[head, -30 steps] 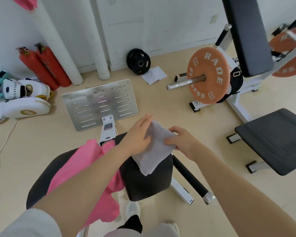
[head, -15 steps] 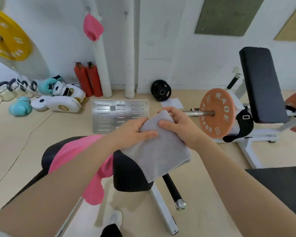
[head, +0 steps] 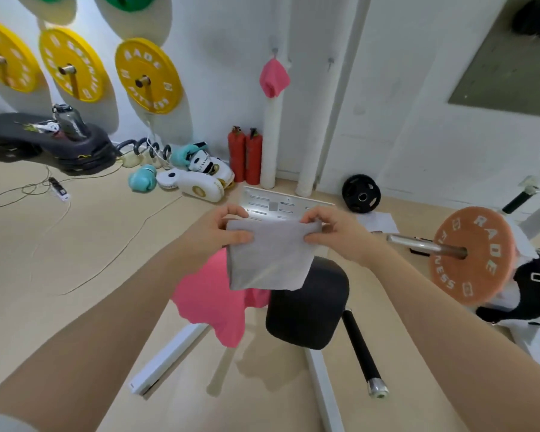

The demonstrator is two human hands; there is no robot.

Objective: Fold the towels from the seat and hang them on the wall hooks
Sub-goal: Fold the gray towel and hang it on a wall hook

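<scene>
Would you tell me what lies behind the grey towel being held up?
Behind the grey towel, pinched by left hand and right hand, shows a pink towel; its covered part stays unseen.

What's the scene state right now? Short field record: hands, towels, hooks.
left hand: pinches top left corner of grey towel
right hand: pinches top right corner of grey towel
grey towel: folded, held up in the air, hanging flat
pink towel on seat: unfolded, draped over the seat edge
pink towel on hook: already hung on wall
free hook: bare, right of the hung pink towel
</scene>
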